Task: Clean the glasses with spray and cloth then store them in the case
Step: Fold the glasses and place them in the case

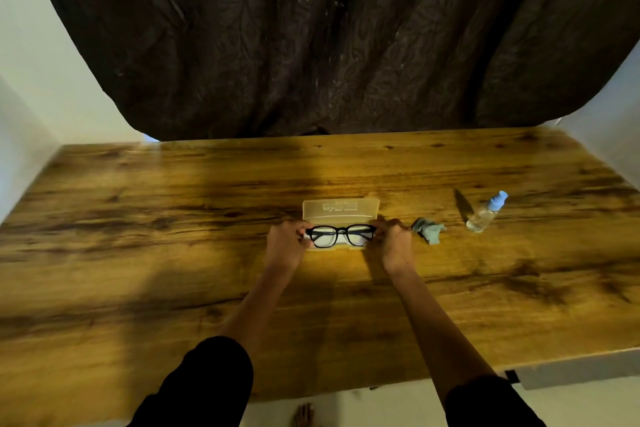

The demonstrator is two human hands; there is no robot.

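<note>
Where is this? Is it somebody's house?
Probably a room in a home, though I can't be sure. A wooden table stands against pale walls, a dark crinkled curtain hangs behind it, and a bare foot shows on the floor.

We extended both arms forward over the work surface, forearms bare and converging slightly toward the centre. Black sleeves (211, 381) covered the upper arms and ended at about the elbows. Our left hand (285, 244) was positioned palm-down, knuckles up, with the fingers curled inward toward the right in a closed pinch. Our right hand (393, 243) mirrored it, palm-down, fingers curled inward toward the left, likewise closed in a pinch. The two hands sat level with each other and well apart, wrists held straight in line with the forearms. Individual fingertip contact could not be resolved. One bare foot (304, 414) showed below, at the lower edge.
</note>
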